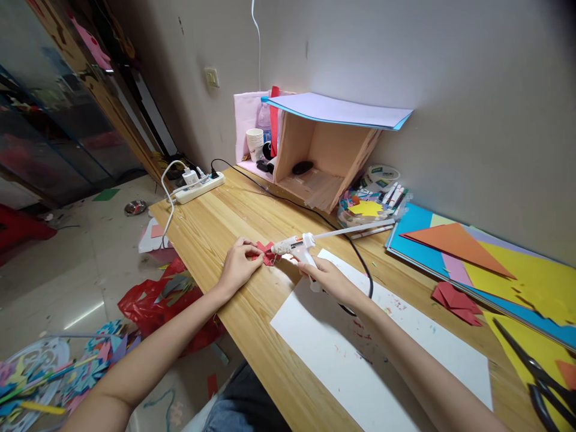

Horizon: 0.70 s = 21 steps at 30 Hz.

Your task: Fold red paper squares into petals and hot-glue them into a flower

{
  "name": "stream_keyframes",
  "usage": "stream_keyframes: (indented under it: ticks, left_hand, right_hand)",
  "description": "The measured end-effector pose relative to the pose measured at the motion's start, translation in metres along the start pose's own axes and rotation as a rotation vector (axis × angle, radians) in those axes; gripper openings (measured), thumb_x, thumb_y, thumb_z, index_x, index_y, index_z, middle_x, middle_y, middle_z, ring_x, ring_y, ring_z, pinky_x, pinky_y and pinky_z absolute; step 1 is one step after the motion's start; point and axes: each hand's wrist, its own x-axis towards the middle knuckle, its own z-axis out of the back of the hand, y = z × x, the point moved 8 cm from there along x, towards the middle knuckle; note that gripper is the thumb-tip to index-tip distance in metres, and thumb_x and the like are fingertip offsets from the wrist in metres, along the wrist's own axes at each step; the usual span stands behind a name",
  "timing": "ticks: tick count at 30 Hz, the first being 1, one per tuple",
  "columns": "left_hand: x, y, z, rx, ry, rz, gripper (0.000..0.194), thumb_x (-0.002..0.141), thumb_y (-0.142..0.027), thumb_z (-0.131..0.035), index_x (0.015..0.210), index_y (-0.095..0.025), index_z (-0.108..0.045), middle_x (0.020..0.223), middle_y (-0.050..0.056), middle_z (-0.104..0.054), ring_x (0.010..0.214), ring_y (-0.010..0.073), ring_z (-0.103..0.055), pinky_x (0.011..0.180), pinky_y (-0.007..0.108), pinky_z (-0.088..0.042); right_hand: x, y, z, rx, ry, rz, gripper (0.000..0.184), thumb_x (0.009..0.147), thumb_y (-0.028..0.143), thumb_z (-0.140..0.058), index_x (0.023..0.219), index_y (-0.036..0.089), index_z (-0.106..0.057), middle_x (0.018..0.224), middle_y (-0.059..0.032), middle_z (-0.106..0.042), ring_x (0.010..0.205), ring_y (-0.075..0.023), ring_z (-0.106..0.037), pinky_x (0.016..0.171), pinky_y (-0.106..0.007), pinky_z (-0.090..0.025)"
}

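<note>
My right hand (pixel 324 277) is closed around the handle of a white hot glue gun (pixel 294 246). A long pale glue stick (pixel 355 229) juts from the gun's back end. The gun's nozzle points left and meets a small red folded paper piece (pixel 266 254) on the wooden table. My left hand (pixel 243 259) pinches the left edge of that red paper, fingers pressed together. Part of the paper is hidden by the fingers and the nozzle. The gun's black cord (pixel 366 264) loops behind my right hand.
A stained white sheet (pixel 382 354) lies under my right forearm. Black scissors (pixel 540 372), another red folded paper (pixel 456 303) and coloured sheets (pixel 414 231) lie right. A power strip (pixel 198 189) sits far left; a cardboard box (pixel 324 150) stands against the wall.
</note>
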Motion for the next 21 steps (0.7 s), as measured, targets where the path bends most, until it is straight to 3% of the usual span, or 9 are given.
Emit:
stream_keyframes:
  ticks: [21]
  left_hand:
    - [0.0008,0.0019,-0.0023,0.012,0.003,0.011,0.011,0.070,-0.021,-0.057,0.068,-0.019,-0.067,0.086,0.002,-0.054,0.080,0.0138,-0.055,0.073,0.025,-0.045]
  right_hand:
    - [-0.0016,-0.0017,0.0033,-0.039,0.042,-0.068,0.031,0.079,0.043,-0.039,0.062,0.018,-0.043,0.060,0.0023,-0.042,0.057,-0.0116,-0.038,0.053,-0.023,-0.028]
